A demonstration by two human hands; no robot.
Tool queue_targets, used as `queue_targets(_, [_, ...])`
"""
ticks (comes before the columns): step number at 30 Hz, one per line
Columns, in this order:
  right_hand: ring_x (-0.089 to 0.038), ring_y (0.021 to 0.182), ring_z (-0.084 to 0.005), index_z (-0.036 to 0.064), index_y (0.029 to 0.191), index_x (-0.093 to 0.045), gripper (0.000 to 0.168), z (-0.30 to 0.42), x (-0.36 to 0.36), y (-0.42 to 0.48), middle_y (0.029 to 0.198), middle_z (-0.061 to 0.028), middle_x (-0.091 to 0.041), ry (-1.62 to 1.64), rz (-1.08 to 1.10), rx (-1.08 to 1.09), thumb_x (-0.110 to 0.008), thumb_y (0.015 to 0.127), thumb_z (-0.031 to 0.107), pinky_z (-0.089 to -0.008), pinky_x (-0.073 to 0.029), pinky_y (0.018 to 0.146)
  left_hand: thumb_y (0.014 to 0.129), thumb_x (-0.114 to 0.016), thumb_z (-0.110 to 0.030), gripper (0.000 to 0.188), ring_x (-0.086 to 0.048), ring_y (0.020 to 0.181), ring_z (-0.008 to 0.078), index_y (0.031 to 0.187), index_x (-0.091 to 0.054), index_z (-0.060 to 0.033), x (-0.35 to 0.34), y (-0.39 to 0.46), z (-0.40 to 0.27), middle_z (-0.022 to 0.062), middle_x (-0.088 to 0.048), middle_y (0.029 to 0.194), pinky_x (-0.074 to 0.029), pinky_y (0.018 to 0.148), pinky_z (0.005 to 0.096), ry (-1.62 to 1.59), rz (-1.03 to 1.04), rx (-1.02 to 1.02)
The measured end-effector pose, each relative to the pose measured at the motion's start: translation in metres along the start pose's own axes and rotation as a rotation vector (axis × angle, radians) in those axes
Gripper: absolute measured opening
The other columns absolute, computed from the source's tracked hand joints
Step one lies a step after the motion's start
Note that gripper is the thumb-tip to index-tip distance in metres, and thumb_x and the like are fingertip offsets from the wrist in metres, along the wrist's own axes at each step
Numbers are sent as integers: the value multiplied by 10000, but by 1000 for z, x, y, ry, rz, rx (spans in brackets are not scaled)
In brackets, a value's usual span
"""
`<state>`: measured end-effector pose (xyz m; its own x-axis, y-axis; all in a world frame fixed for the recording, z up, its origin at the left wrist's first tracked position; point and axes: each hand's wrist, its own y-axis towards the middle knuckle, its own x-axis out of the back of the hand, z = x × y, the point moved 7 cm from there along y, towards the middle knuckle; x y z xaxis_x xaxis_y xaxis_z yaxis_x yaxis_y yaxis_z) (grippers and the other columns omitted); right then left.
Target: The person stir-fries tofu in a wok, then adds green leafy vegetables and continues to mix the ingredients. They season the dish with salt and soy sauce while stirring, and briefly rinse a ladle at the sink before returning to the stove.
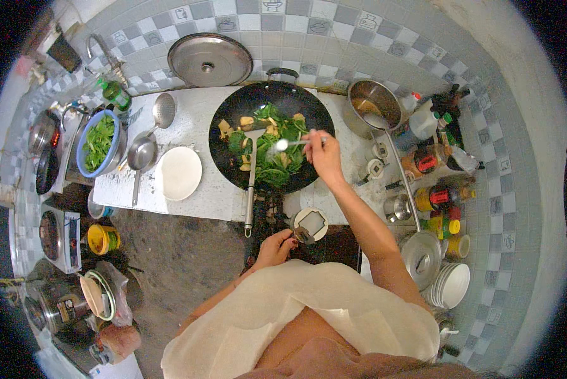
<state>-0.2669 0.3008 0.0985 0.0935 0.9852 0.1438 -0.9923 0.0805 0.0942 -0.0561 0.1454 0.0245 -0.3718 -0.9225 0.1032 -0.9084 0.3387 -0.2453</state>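
My right hand (323, 154) grips a small spoon (283, 145) with white contents over a black wok (226, 163). Leafy greens (274, 173) and browned yellowish pieces (246, 121) lie in the wok. A metal spatula (251, 182) leans in it, its blade on the food and its handle over the near rim. My left hand (278, 247) is below the wok at the counter's near edge, fingers curled at a dark tab or lid of a small round white container (319, 234); whether it grips this is unclear.
Left of the wok are a white plate (181, 173), a ladle (142, 154), a skimmer (164, 111) and a blue-rimmed bowl of greens (116, 151). A pot (354, 116) with a long-handled ladle, bottles (425, 124) and a lid (421, 260) stand right. A large lid (210, 52) leans on the wall.
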Motion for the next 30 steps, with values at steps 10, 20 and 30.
queue_targets(10, [-529,480,-111,-6,875,-636,338,5,15,-9,602,-53,-584,-155,-78,-11,-481,997,268,-274,-422,456,931,-540,-124,116,-604,694,196,965,-598,-29,9,-3,2,97,-628,792,-477,635,332,-6,-36,-19])
queue_targets(20, [-534,501,-113,6,901,-643,331,15,43,-6,623,-47,-575,-312,-188,59,-454,1003,256,-288,-439,481,939,-529,-120,123,-595,688,173,987,-606,-37,9,-5,7,82,-634,794,-469,619,314,-14,-28,-67])
queue_targets(30, [-526,561,-131,32,993,-627,167,80,45,-28,698,-51,-576,-525,-128,429,-489,969,123,-303,-436,531,944,-513,-114,163,-561,659,98,1049,-619,-47,7,-3,-11,47,-648,809,-468,586,276,-86,-13,-61])
